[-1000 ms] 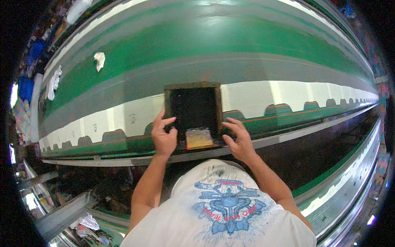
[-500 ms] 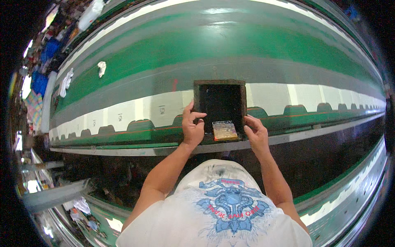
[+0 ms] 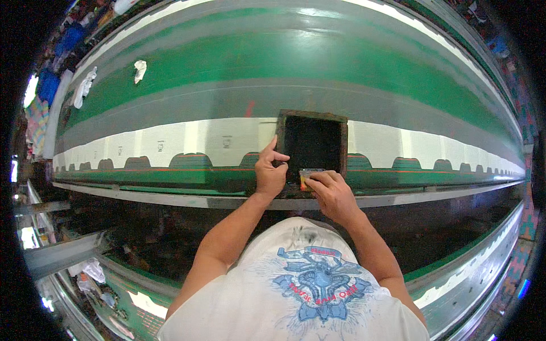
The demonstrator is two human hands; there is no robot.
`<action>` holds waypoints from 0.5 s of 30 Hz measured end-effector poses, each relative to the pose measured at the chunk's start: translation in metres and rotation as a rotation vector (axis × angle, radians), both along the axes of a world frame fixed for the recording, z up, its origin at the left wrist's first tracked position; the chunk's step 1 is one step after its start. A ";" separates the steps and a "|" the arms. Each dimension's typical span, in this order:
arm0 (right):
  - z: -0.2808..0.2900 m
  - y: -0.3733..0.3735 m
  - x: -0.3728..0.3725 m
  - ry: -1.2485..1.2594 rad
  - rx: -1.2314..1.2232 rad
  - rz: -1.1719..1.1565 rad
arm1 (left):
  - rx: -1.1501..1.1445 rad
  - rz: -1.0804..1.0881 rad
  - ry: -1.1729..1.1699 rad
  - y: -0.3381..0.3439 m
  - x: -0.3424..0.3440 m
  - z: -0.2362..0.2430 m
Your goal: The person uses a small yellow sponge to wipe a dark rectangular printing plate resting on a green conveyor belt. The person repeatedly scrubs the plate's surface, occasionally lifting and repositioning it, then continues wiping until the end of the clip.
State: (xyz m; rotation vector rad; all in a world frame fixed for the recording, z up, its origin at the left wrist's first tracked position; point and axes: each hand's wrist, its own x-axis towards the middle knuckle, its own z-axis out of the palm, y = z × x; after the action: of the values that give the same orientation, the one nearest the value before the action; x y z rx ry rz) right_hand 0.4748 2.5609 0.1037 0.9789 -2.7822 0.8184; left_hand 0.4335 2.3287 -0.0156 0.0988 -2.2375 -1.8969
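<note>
The block sits at the near end of the frame, just right of the middle, directly under the fingertips of the right hand. That hand comes in from the near right, its fingers bent together and, as far as can be seen, clamped on the block; the thumb is mostly hidden. The block's pale far edge runs left to right and its orange left part shows, but the fingers cover the rest, so its long axis cannot be told.

The left hand is a little farther off, to the left of the block and apart from it. Its index finger points far along the frame's left side, while the thumb and another finger are spread toward the dark inside. Whether these fingers press on the frame or only rest there, I cannot tell.

The frame is the one container within reach: four-sided, brown-rimmed, longer from near to far than from left to right. Its inside is nearly black; apart from the block, nothing in it can be made out. It lies across the pale strip on the near side of the green table. A white rag lies well apart, far to the left.
</note>
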 end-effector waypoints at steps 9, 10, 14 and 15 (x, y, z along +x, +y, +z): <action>0.013 0.001 -0.034 -0.105 0.201 0.085 | -0.062 -0.024 0.011 -0.001 0.000 0.007; 0.014 0.005 -0.042 -0.167 0.220 0.102 | -0.082 -0.022 0.027 -0.001 -0.001 0.012; 0.006 0.007 -0.093 -0.226 0.121 0.093 | -0.548 -0.135 0.072 -0.012 -0.004 0.038; 0.002 0.005 -0.108 -0.155 0.115 0.070 | -0.671 -0.145 0.137 -0.016 -0.006 0.045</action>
State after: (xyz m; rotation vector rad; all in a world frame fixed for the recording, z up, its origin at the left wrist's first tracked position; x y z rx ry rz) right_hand 0.3670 2.5656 0.1058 1.0802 -2.9713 0.7820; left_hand 0.4278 2.3131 0.0297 -0.2918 -2.6962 -1.0690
